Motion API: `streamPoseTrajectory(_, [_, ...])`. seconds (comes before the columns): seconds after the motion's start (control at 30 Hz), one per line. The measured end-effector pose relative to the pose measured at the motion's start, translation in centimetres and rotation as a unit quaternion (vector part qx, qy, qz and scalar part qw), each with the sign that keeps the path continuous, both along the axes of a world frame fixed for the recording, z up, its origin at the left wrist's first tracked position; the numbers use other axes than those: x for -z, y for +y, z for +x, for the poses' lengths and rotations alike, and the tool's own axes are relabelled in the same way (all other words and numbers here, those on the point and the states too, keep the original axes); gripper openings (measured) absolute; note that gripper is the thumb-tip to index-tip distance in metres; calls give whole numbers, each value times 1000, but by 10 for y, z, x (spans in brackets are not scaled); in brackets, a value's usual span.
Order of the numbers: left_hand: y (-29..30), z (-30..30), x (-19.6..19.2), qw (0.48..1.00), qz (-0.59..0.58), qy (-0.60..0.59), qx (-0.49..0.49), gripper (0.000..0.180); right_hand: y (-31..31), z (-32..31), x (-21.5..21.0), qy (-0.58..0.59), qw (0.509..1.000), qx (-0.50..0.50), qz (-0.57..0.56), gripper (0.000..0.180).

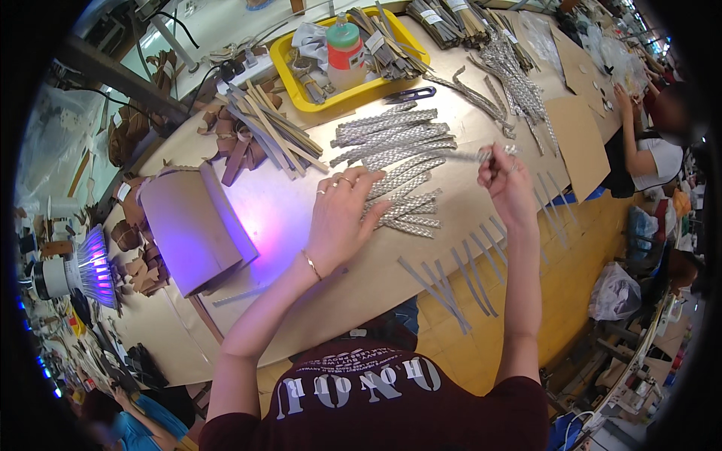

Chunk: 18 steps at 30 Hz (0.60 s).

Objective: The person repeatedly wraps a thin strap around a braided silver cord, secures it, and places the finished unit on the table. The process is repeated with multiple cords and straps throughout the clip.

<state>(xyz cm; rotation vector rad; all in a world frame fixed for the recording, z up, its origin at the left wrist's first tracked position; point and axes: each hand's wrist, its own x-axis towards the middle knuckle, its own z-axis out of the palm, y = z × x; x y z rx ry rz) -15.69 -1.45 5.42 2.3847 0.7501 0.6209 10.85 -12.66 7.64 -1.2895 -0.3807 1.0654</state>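
Head view. Right hand [508,188] is raised above the counter [466,218], its fingertips pinched on one end of a silver braided strip [470,156] that reaches leftward over the pile. Left hand [342,214] lies palm down, fingers spread and flat, pressing the near end of the pile of silver braided strips [398,161] in the middle of the counter.

Risks, as judged:
- The lifted strip is held only at its tip; a loose pinch may let it fall into the pile and tangle with the others.
- The braid surface looks rough and open, so neighbouring strips may snag and lift together.
- The left palm could sweep the lowest strips out of line.
- Flat grey strips [459,282] lie at the near edge of the counter; a forearm brushing them may push them off.

Materials and shapes:
- Braided strips: narrow, woven, glittering metallic.
- Grey strips: smooth, matte, thin.
- Tan and brown strips [267,135]: flat, stiff-looking, fanned out beside the yellow tray [289,79].
- Yellow tray: glossy, rectangular, with a bottle [344,52] inside.
- Folded card sheet [192,225]: matte, lit violet by the lamp [90,270].
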Motion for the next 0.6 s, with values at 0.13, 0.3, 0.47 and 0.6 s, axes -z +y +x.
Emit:
streamPoseTrajectory(0.13, [5, -2, 12, 1000, 11, 8, -15, 29, 43, 27, 18, 108, 994, 22, -9, 22])
streamPoseTrajectory(0.3, [9, -2, 24, 997, 31, 71, -7, 22, 118, 19, 37, 110, 993, -43, -9, 24])
streamPoseTrajectory(0.47, [13, 2, 31, 993, 41, 107, -9, 20, 122, 12, 41, 61, 994, -46, -72, 42])
streamPoseTrajectory(0.6, [16, 4, 34, 996, 18, 87, -24, 15, 72, 13, 29, -136, 986, -71, -63, 29])
